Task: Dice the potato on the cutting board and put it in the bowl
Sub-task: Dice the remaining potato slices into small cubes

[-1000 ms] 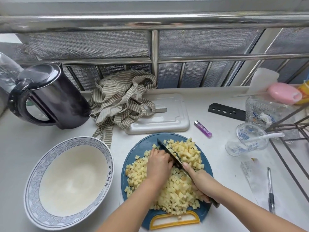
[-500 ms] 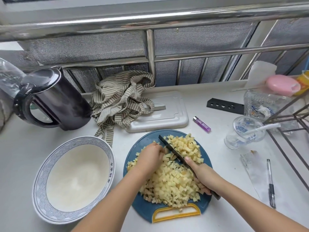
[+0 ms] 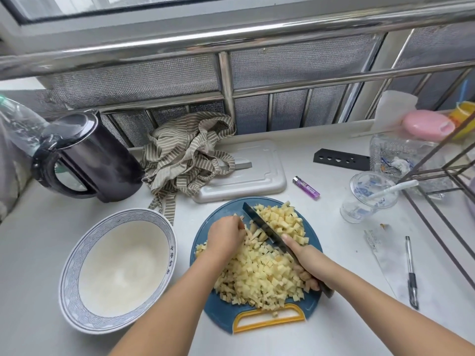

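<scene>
A round blue cutting board (image 3: 226,211) with a yellow handle lies on the white counter, heaped with small diced potato cubes (image 3: 259,276). My right hand (image 3: 305,263) grips the handle of a dark knife (image 3: 259,223), forefinger along the spine; the blade stands edge-down among the cubes. Left of the blade, my left hand (image 3: 226,237) lies on the potato with curled fingers, holding pieces against the blade. A blue-rimmed white bowl (image 3: 74,263) stands to the left of the board with nothing in it.
A black kettle (image 3: 97,160) and a striped cloth (image 3: 187,155) lie behind the bowl. A white board (image 3: 257,176), a purple lighter (image 3: 307,188), a plastic cup (image 3: 370,199), a pen (image 3: 411,273) and a metal rack (image 3: 442,176) sit behind and to the right.
My left hand has slid further back along the potato pile toward the blade's tip. The knife stays in about the same line across the board.
</scene>
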